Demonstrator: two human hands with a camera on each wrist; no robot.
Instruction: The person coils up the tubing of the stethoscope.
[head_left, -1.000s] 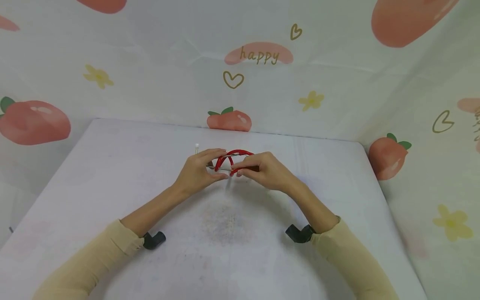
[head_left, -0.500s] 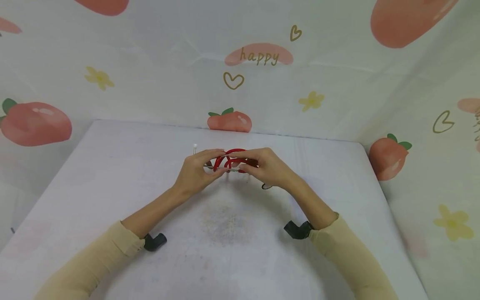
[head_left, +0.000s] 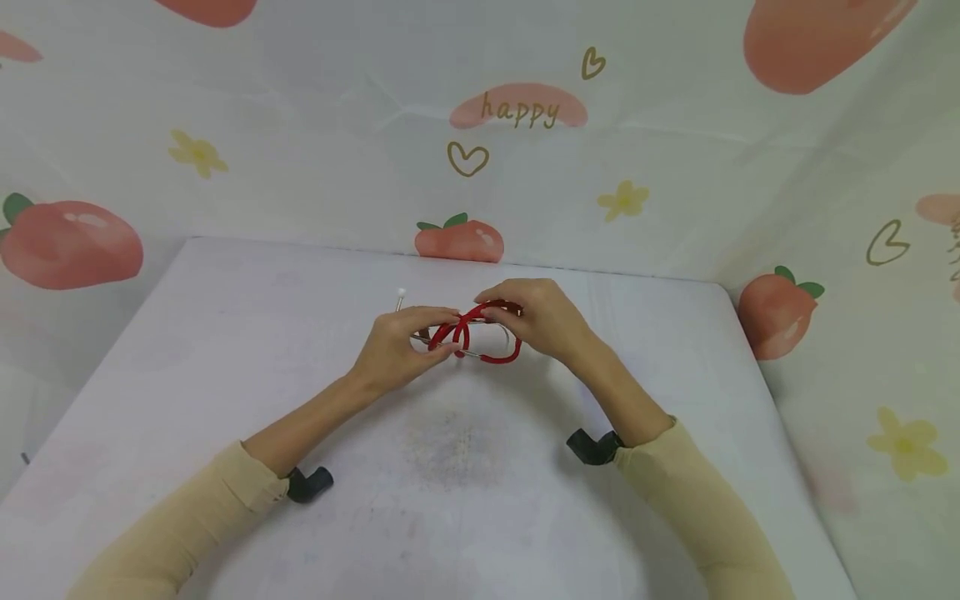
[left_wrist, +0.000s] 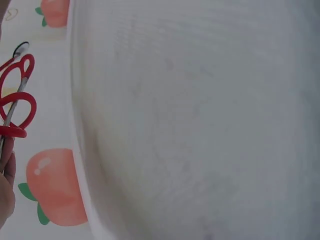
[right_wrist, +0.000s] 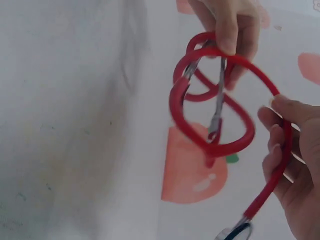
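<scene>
Above the white table, a red stethoscope is held between both hands with its tubing [head_left: 500, 360] coiled in loops. My left hand [head_left: 397, 346] grips the bundle, pinching coiled tubing and the metal ear tubes between thumb and fingers. A white ear tip [head_left: 401, 292] pokes up behind that hand. To the right, my right hand [head_left: 546, 321] holds a length of the tubing; in the right wrist view it runs along the curled fingers [right_wrist: 272, 157]. The chest piece [right_wrist: 239, 232] dangles from the tube's end below that hand. At the left wrist view's edge, only part of the stethoscope [left_wrist: 20, 112] shows.
The white tabletop [head_left: 450, 517] spreads beneath the arms. A pale cloth [head_left: 337, 108] printed with peaches, flowers and hearts hangs behind and at the sides. A black angled piece [head_left: 311, 485] sits at the left cuff, and a similar black piece [head_left: 592, 447] at the right.
My right hand has moved slightly up and right from beside the left fingers, drawing a length of tubing out along the top. The left hand keeps its grip almost in place.
</scene>
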